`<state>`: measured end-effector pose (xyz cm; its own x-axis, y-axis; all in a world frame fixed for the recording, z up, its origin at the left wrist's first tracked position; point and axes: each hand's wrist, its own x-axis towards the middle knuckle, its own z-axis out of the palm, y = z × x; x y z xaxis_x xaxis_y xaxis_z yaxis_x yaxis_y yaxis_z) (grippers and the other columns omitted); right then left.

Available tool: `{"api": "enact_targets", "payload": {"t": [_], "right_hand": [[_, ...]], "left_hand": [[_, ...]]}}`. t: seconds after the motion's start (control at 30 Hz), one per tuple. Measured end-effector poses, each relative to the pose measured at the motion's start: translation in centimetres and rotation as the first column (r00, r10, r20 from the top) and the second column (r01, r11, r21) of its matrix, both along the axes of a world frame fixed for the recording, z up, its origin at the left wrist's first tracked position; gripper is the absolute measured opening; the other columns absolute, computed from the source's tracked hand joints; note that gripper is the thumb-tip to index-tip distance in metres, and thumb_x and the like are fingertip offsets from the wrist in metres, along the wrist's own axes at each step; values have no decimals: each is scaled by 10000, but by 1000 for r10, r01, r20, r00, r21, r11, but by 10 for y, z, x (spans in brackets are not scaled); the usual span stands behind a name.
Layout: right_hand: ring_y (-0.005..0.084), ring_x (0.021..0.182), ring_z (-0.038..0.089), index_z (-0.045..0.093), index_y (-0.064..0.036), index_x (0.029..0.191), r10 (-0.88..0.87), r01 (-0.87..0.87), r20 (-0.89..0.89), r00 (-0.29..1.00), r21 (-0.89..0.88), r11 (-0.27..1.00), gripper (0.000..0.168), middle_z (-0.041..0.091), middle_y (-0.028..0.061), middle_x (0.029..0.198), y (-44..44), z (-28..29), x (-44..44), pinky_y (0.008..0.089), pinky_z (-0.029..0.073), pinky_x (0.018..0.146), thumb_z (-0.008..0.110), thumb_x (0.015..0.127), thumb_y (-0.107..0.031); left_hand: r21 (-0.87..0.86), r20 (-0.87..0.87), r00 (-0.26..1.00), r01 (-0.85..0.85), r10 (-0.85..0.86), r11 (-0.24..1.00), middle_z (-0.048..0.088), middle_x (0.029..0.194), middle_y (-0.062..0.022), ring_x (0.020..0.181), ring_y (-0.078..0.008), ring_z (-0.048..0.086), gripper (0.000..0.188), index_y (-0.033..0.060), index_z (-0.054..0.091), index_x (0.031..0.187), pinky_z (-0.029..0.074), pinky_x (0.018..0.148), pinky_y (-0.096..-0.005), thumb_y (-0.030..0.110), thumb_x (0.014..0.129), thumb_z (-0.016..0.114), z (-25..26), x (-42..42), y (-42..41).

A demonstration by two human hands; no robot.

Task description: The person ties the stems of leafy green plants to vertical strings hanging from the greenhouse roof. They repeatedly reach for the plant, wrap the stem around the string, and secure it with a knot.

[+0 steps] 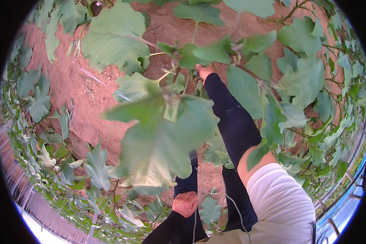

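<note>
My right hand [203, 72], below a black arm sleeve, reaches in among the stems of a broad-leaved plant, probably an eggplant. Leaves cover its fingers, so whether it grips a stem cannot be told. My left hand [185, 203] rests low against my dark trouser leg, its fingers curled and no object visible in it. A large blurred green leaf [158, 137] hangs close to the camera, above my left hand. Small buds [174, 63] sit on the stem just left of my right hand.
Reddish bare soil [88, 100] lies to the left. Rows of leafy plants [33, 94] run along both sides. A thin pale cord [236, 207] hangs before my legs. Blue sheeting [347, 210] and a rail show at the lower right rim.
</note>
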<state>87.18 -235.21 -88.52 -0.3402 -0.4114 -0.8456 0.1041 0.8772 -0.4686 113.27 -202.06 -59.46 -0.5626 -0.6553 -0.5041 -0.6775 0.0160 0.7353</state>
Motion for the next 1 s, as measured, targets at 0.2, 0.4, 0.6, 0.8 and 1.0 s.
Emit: {"api": "enact_targets", "payload": {"t": [0.2, 0.4, 0.6, 0.8, 1.0], "right_hand": [[162, 820, 550, 623, -45, 1003, -233, 265, 128, 964, -513, 817, 279, 666, 84, 905, 31, 76, 28, 321, 438, 748, 515, 950, -296], [122, 666, 456, 577, -118, 936, -341, 859, 831, 439, -277, 431, 324, 509, -23, 683, 21, 145, 23, 303, 382, 603, 573, 900, -441], [140, 667, 495, 563, -180, 880, -392, 945, 895, 212, -86, 315, 283, 531, -40, 720, -18, 140, 10, 314, 363, 559, 583, 880, -462], [159, 724, 588, 625, -66, 945, -591, 899, 681, 433, -272, 345, 158, 657, 23, 883, -18, 127, 5, 275, 430, 556, 610, 874, -207], [171, 726, 612, 603, 85, 945, -686, 659, 265, 677, -634, 405, 162, 644, 110, 934, -16, 103, 18, 313, 498, 678, 647, 808, 9]], "left_hand": [[109, 33, 928, -372, 371, 922, 648, 875, -104, 736, -220, 634, 81, 53, 616, 869, 490, 653, -312, 110, 813, 630, -5, -8, -16], [272, -45, 604, -759, 796, 591, 622, 904, -23, 600, -79, 473, 207, 8, 586, 1015, 377, 539, -209, 156, 875, 620, -51, -41, -142], [867, -345, 132, -335, 929, 369, 606, 972, -38, 739, -110, 510, 223, 18, 570, 1067, 416, 658, -233, 152, 891, 600, -87, -21, -225], [297, 575, 5, 931, 818, -214, 590, 1040, -54, 878, -141, 547, 244, 27, 553, 1119, 454, 778, -257, 147, 908, 581, -129, 11, -287], [248, 547, 45, 945, 836, -213, 597, 1060, -33, 976, -157, 579, 262, 42, 549, 1131, 461, 903, -273, 175, 909, 592, -161, 21, -309]]}}
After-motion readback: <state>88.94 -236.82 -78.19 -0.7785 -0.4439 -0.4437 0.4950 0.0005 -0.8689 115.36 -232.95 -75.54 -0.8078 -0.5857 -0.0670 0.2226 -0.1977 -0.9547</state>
